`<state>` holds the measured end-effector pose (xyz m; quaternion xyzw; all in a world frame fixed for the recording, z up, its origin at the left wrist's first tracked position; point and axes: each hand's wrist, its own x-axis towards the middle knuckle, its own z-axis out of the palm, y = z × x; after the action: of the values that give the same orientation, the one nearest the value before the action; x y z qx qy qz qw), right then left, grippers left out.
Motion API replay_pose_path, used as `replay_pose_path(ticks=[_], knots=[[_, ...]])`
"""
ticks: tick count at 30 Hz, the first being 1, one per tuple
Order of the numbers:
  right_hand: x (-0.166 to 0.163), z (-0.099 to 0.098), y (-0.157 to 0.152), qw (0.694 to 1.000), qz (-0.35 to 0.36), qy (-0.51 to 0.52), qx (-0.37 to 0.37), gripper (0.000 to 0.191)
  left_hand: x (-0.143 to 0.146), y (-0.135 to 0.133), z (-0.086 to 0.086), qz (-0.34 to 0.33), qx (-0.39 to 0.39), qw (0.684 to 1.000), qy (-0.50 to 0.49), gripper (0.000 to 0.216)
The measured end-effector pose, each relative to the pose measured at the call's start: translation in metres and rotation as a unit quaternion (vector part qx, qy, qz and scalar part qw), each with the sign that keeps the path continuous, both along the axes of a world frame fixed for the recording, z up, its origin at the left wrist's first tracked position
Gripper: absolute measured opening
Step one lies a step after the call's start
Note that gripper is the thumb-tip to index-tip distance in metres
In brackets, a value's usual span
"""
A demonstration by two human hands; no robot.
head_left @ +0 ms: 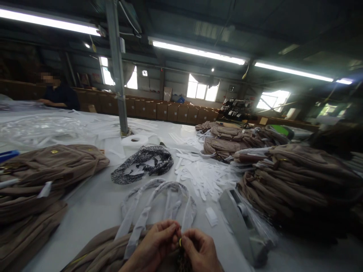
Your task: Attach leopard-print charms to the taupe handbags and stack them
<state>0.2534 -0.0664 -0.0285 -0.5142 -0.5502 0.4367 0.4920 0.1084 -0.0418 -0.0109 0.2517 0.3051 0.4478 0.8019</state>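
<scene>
At the bottom centre, my left hand and my right hand meet with their fingertips pinched close together. A small yellow ring-shaped piece shows at the fingertips of my right hand. What my left fingers pinch is too small to make out. Something dark, perhaps a chain, hangs below the ring between the hands. Under them lies a brown bag with a yellow zip line. Its looped handles, wrapped in pale tissue, stretch forward over the white table.
Brown bags lie stacked at left, with a taller stack at right. A grey tape dispenser, white strips and a black-and-white speckled loop of fabric lie ahead. A metal post rises beyond. Another person is far left.
</scene>
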Motion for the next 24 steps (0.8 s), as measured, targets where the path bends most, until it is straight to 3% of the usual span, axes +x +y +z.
replay_pose_path(ticks=[6, 12, 24], knots=[[-0.001, 0.002, -0.002, 1.000, 0.004, 0.009, -0.009, 0.050, 0.002, -0.004, 0.006, -0.004, 0.043, 0.999, 0.002, 0.023], [-0.005, 0.004, -0.002, 0.998, 0.002, 0.053, -0.022, 0.047, 0.005, -0.006, 0.006, -0.004, 0.026, 1.000, 0.003, 0.025], [-0.004, -0.004, 0.002, 0.996, -0.049, -0.073, 0.004, 0.042, 0.007, -0.002, -0.006, -0.021, 0.093, 0.993, 0.072, 0.031]])
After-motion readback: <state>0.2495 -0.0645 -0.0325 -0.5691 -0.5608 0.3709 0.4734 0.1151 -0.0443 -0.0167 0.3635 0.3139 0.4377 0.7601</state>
